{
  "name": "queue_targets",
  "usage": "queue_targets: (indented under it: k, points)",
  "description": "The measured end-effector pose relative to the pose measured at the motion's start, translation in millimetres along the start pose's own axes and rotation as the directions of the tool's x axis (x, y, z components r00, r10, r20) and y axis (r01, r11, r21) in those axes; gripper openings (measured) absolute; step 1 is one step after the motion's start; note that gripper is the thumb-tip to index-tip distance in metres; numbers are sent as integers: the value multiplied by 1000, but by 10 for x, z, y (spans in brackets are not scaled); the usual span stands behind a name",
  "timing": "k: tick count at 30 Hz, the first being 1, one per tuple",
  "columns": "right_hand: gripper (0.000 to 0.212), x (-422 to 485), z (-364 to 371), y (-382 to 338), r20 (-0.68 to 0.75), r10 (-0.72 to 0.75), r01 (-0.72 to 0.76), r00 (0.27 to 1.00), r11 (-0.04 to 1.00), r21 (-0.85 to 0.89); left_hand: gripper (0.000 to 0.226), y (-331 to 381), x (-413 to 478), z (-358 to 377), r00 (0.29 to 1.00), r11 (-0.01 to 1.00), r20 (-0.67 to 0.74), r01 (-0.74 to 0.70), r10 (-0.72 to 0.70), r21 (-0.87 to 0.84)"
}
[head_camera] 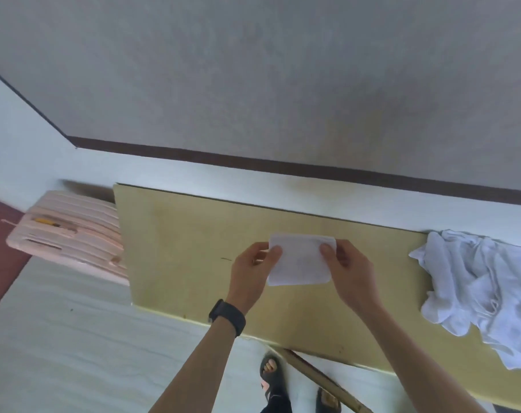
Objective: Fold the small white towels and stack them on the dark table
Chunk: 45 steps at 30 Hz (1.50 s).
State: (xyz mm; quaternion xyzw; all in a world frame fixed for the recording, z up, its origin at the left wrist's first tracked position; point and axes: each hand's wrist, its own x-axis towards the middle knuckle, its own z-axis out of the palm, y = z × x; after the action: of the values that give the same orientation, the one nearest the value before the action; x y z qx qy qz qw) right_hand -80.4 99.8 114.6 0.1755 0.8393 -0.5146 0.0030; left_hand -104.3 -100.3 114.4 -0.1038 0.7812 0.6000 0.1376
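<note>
person at the table, dress and accessories. left hand (247,272) and right hand (347,269) are bare, and both forearms are uncovered down to the lower edge of the view. a black wristband (227,316), broad and matte with a thicker block-like case on its outer side, sits close around the left wrist. on the feet are dark open-toed sandals: the left sandal (271,375) has a wide strap across the toes, the right sandal (328,401) is only partly visible. dark cloth (276,408) hangs at the left ankle.
</note>
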Motion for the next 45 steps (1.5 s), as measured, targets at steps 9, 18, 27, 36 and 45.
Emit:
queue_targets:
  k: [9,18,27,36,45]
  points:
    - [23,-563,186,-1081,51,-431,433,901,901,-17,19,700,-1159,-492,819,977,-533,-181,211,108]
    - [16,-2042,1028,-1573,389,-539,471,747,842,263,22,119,-2863,-1329,513,990,-857,-93,-43,-105]
    - [15,-4462,2325,-1823,648,-676,555,351,708,437,30,-1016,-5154,-2399,73,968,-971,-91,-226,-232]
    - [15,-7283,3450,-1957,730,-684,504,-15,625,596,23,-2068,-7566,-3434,-282,951,-908,-108,-309,-290]
    - [15,-9289,4499,-2107,689,-681,449,-248,549,705,22,-2892,-9066,-4364,-498,935,-793,-152,-352,-319]
